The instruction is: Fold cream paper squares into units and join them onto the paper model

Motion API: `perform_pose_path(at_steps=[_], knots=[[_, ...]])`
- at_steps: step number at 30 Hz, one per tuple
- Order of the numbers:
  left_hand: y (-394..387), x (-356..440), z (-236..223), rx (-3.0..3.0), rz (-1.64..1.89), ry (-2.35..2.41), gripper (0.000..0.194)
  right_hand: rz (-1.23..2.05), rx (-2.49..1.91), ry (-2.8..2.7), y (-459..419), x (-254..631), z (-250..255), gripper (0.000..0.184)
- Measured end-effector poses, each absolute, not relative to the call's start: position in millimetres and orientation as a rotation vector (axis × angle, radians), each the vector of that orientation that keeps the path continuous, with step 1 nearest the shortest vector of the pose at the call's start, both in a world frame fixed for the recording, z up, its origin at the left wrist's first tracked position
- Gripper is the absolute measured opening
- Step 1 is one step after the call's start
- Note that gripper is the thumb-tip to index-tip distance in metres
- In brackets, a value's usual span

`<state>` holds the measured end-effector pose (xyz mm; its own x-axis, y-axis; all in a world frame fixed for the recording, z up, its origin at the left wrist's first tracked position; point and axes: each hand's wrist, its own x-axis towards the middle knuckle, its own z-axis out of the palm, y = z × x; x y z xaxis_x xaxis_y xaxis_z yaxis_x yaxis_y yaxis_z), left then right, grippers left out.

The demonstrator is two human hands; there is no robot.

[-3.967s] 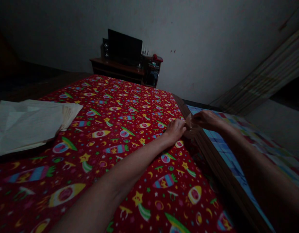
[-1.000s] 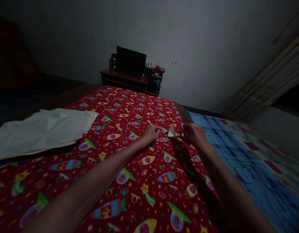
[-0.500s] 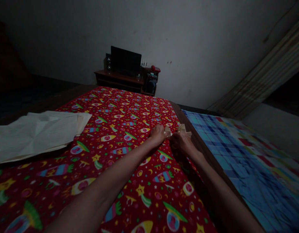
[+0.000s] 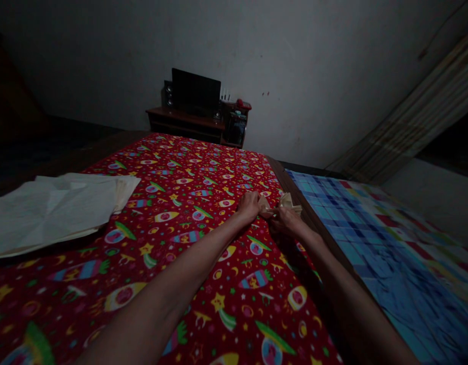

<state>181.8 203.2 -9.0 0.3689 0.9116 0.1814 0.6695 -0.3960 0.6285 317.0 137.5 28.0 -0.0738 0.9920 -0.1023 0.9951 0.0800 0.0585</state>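
Near the right edge of the red patterned cloth (image 4: 215, 243), both of my hands are closed on a small piece of folded, cream-coloured paper (image 4: 263, 204). My left hand (image 4: 249, 205) grips its left end. My right hand (image 4: 287, 220) pinches it on the other side, and pleated paper edges fan out above and beyond the fingers. Part of the paper is covered by my fingers. At the left lies a stack of creased whitish paper sheets (image 4: 55, 208), apart from both hands.
Against the far wall, a wooden desk (image 4: 181, 117) carries a dark monitor (image 4: 196, 91) and a speaker (image 4: 168, 94). A red object (image 4: 243, 104) sits to their right. Beyond the brown edge (image 4: 317, 218) on the right spreads a blue checked cloth (image 4: 355, 243). A striped curtain (image 4: 404, 121) hangs at the right.
My hands keep hold of the folded paper and have shifted only slightly. A bit more of the paper shows between and above the fingers. The view has tilted a little.
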Motion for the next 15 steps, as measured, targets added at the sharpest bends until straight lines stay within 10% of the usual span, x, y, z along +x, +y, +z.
perform_pose_path(at_steps=[15], knots=[[204, 182, -7, 2.119, 0.753, 1.371, 0.027, 0.233, 2.072, 2.142, 127, 303, 30, 0.032]])
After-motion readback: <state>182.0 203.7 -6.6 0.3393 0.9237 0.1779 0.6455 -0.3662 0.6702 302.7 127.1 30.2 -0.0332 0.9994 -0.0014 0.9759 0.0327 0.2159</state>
